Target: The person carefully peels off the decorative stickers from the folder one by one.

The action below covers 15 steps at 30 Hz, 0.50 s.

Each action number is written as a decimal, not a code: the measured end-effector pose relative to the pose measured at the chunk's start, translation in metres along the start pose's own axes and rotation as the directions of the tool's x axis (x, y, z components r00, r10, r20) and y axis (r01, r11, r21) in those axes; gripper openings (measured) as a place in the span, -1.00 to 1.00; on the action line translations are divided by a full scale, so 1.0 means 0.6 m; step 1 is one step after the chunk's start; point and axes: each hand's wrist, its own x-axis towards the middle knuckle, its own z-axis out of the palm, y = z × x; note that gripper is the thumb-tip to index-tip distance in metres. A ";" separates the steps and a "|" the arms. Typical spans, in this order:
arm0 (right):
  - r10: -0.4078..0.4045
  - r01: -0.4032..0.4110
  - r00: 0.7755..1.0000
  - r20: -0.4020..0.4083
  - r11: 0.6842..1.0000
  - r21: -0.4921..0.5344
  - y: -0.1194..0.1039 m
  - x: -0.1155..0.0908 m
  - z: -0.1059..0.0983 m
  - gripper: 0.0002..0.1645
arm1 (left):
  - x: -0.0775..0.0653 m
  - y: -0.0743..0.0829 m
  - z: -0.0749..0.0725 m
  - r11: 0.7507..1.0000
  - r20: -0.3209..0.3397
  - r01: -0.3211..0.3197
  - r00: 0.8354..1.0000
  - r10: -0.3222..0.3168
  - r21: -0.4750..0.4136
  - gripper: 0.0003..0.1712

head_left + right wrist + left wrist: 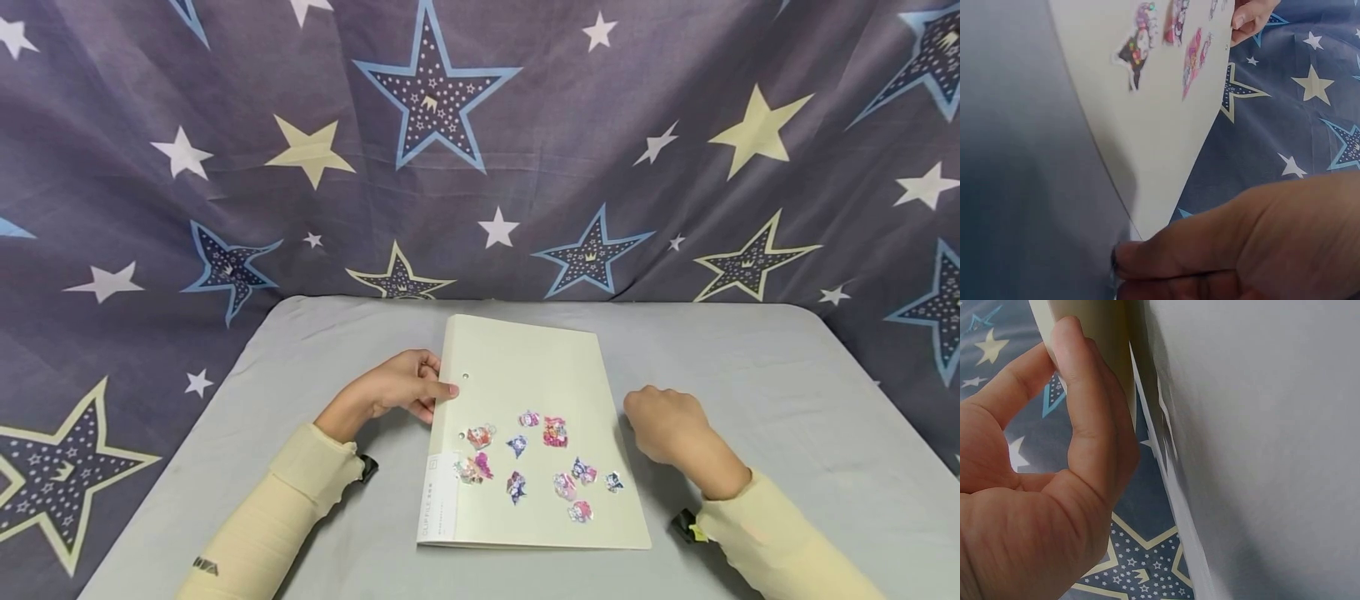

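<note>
A cream clip file folder (532,358) lies on the grey-covered table, with several small colourful cartoon stickers (555,432) scattered over its lower half. My left hand (401,385) pinches the folder's left spine edge, thumb on top and the other fingers behind. To the right of the folder, my right hand (670,427) is close to its right edge with curled fingers. The right wrist view shows its thumb and forefinger pressed together on a small dark, shiny-edged sticker (1115,267), mostly hidden by the thumb.
A white paper label (438,500) wraps the folder's lower left spine. Two small rivets (465,376) sit along the left side. Behind the table (780,367) hangs a dark cloth (525,183) printed with stars.
</note>
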 end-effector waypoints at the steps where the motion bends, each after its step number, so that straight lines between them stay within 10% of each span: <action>1: 0.000 0.000 1.000 -0.001 1.000 0.000 0.000 -0.001 0.000 -0.93 | 0.000 0.000 0.000 1.000 0.001 -0.001 1.000 0.001 0.001 -0.45; 15: -0.165 0.164 0.986 0.000 0.984 0.071 -0.025 -0.026 -0.017 -0.69 | 0.001 -0.001 -0.001 1.000 0.007 0.004 1.000 -0.004 -0.002 -0.45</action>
